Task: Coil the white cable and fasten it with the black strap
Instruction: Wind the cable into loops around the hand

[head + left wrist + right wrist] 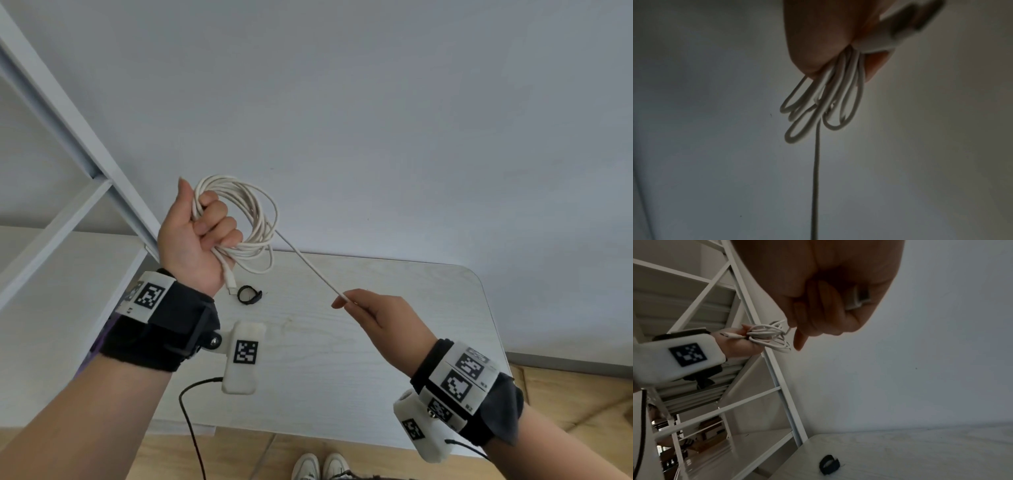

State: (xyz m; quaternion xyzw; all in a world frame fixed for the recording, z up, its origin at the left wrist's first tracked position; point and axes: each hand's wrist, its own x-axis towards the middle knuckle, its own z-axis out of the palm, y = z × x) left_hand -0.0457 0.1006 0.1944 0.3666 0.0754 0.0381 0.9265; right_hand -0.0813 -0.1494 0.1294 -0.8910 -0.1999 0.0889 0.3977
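Left hand is gripping the cable loops, right hand is pinching the tight tail — yanking harder is probably popping loops loose, strap sitting unused.

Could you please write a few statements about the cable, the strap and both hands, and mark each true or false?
1. The left hand grips the coiled white cable. True.
2. The black strap is wrapped around the coil. False: it lies on the table.
3. The right hand pinches the cable's straight stretch. True.
4. The whole cable is coiled. False: a taut stretch runs to the right hand.
5. A connector hangs below the left hand's grip. True.
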